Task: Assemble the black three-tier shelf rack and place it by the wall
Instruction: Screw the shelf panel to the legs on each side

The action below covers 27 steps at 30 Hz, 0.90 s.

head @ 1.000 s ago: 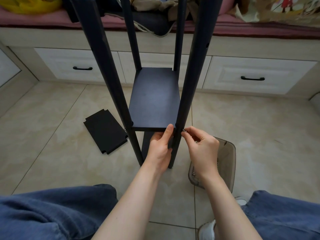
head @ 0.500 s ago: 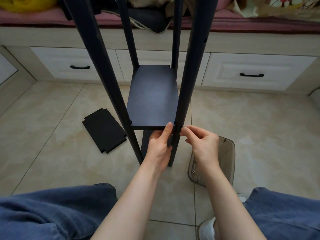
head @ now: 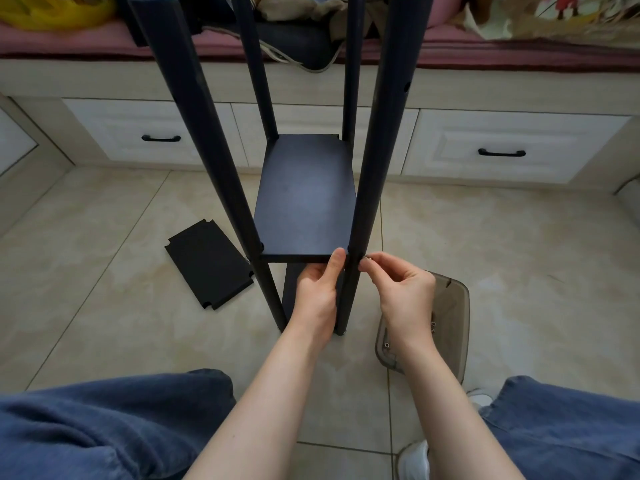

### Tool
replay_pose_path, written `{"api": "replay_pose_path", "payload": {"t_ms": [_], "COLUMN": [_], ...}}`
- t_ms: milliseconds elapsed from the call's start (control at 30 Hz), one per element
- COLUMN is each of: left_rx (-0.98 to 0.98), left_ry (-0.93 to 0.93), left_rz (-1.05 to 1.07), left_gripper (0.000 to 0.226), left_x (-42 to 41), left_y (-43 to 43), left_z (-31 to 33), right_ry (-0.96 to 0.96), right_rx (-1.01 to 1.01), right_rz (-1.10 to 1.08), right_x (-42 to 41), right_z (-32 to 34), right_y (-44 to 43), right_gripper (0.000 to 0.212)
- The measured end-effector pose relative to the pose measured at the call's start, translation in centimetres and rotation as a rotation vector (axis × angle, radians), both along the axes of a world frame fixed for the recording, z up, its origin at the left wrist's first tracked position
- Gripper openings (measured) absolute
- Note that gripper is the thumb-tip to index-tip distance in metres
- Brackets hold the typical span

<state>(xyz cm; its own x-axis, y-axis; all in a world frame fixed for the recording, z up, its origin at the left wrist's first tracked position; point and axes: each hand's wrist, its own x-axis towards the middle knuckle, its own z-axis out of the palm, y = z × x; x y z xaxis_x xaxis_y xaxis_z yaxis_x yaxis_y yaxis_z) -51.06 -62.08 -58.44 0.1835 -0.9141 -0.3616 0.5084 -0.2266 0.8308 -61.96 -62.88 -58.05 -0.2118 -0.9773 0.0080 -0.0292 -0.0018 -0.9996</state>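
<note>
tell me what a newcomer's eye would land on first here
The tall black rack frame fills the middle, its mounted shelf gripped at the front edge by the left hand while the right hand pinches a small screw against the near right pole. A loose shelf panel lies on the tiled floor to the left, and a smoky plastic tray holding screws sits on the right.

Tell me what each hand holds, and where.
Left hand grips the shelf board by its near edge. Right hand pinches a small screw against the near right post; which end cannot be told.
</note>
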Motion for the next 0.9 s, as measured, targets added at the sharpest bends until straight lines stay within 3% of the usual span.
{"api": "replay_pose_path", "payload": {"t_ms": [233,533,733,900], "left_rx": [-0.031,-0.069,-0.066,-0.104], "left_ry": [0.087,0.155,0.118,0.074], "left_rz": [-0.006,-0.028,-0.008,-0.008], "left_gripper": [0.031,0.030,0.028,0.035], "left_x": [0.3,0.2,0.1,0.6], "left_y": [-0.2,-0.4,-0.5,-0.7], "left_z": [-0.3,-0.8,-0.4,-0.3], "right_ry": [0.240,0.501,0.392,0.244], "right_rx": [-0.141,-0.274,-0.214,-0.144], "right_rz": [-0.012,0.041,-0.007,-0.007], "right_x": [0.1,-0.6,-0.1,0.3], "right_z": [0.0,0.4,0.7,1.1], "right_y": [0.1,-0.3,-0.2,-0.2], "right_gripper": [0.007,0.004,0.002,0.013]}}
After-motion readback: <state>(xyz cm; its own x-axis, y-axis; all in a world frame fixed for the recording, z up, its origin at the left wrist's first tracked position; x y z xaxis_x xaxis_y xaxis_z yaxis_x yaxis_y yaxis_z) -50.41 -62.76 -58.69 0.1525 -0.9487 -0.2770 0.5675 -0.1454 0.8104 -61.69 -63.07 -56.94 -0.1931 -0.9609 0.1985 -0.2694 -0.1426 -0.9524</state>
